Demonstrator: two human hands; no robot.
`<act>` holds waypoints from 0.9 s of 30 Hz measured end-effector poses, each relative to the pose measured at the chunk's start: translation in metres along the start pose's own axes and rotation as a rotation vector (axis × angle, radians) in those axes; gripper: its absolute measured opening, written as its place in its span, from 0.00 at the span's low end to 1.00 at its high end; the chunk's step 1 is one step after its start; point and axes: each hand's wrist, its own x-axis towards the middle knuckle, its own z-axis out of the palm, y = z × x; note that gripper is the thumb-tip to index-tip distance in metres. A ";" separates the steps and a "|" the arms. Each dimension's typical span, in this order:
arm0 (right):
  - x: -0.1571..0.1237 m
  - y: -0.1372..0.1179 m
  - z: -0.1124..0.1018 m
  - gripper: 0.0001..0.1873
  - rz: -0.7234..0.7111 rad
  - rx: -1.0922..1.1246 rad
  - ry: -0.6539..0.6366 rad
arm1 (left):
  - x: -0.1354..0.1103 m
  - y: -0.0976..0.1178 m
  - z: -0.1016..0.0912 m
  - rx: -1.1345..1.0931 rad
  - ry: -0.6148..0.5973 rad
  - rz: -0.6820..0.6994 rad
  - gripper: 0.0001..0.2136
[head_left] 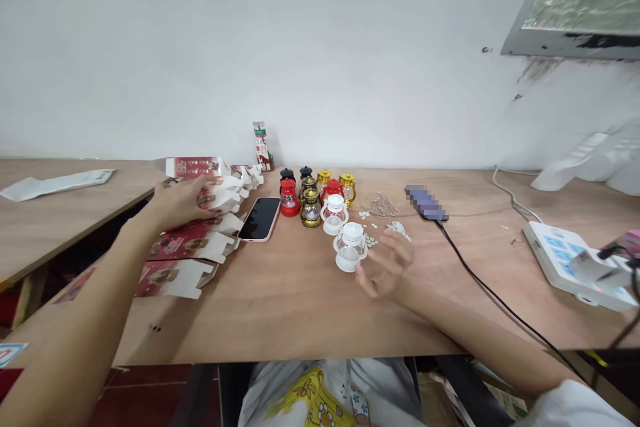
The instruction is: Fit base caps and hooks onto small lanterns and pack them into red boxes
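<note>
My left hand (183, 202) reaches out flat, fingers stretched, onto a pile of flattened red-and-white cartons (200, 240) at the table's left. My right hand (387, 267) rests on the wooden table (300, 307), fingers loosely curled and apart, just right of a small white lantern (351, 247) that it touches or nearly touches. Behind that lantern stands a cluster of small lanterns (315, 197): black, gold, red and another white one. Tiny white pieces (397, 229) lie scattered by my right fingers.
A black phone in a pink case (260, 218) lies between the cartons and lanterns. A pile of thin wire hooks (383, 205) sits further back. A dark cable (480, 280) runs across the right side to a white power strip (565, 257). A second table (45, 213) adjoins left.
</note>
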 end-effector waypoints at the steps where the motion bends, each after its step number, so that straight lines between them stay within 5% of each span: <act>1: 0.006 -0.003 0.002 0.21 -0.042 0.036 -0.002 | -0.004 0.008 -0.007 0.085 -0.014 0.007 0.31; 6: 0.069 -0.025 0.021 0.19 -0.024 0.117 -0.278 | -0.025 0.074 -0.027 0.000 0.383 0.137 0.32; 10: 0.116 -0.030 0.044 0.11 0.216 0.213 -0.469 | -0.023 0.128 -0.003 -0.212 0.628 0.265 0.28; 14: 0.138 -0.020 0.053 0.10 0.354 0.255 -0.531 | 0.001 0.156 0.024 -0.360 0.778 0.258 0.30; 21: 0.143 -0.008 0.044 0.14 0.393 0.200 -0.387 | 0.042 0.187 0.023 -0.306 0.693 0.210 0.24; 24: 0.142 0.009 0.039 0.08 0.338 0.170 -0.373 | 0.045 0.197 0.008 -0.329 0.589 0.353 0.26; 27: 0.144 0.035 0.033 0.05 0.136 0.167 -0.396 | 0.040 0.193 -0.013 -0.355 0.508 0.473 0.31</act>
